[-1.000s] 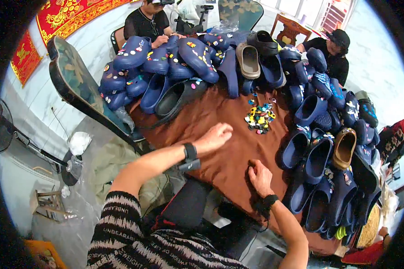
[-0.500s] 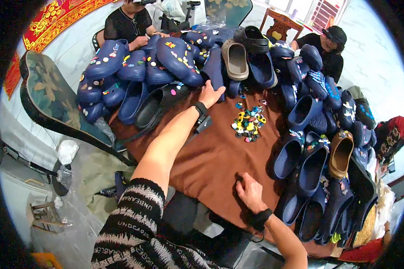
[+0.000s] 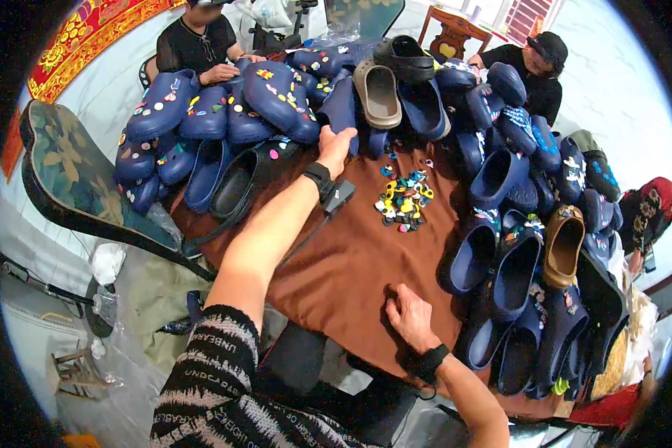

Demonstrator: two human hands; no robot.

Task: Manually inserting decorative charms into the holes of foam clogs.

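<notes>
At the far middle of the brown cloth, my left hand [image 3: 335, 146] is closed on the near end of a navy clog [image 3: 340, 106], its thumb along the right side. The fingertips are partly hidden. Just right of that hand lies a loose pile of small colourful shoe charms [image 3: 403, 200]. My right hand [image 3: 411, 317] rests on the cloth nearer to me, its fingers loosely curled, with nothing visible in them. A black clog [image 3: 239, 187] stands left of my left forearm.
Clogs are heaped along the back and right of the brown-covered table [image 3: 336, 261], among them a taupe clog [image 3: 378, 93] and a brown clog [image 3: 564, 246]. Two people in black sit across the table. A patterned chair back [image 3: 89, 172] stands at the left.
My left hand has closed more around the navy clog, its thumb now against the side. My right hand stays on the cloth. The whole view has shifted slightly.
</notes>
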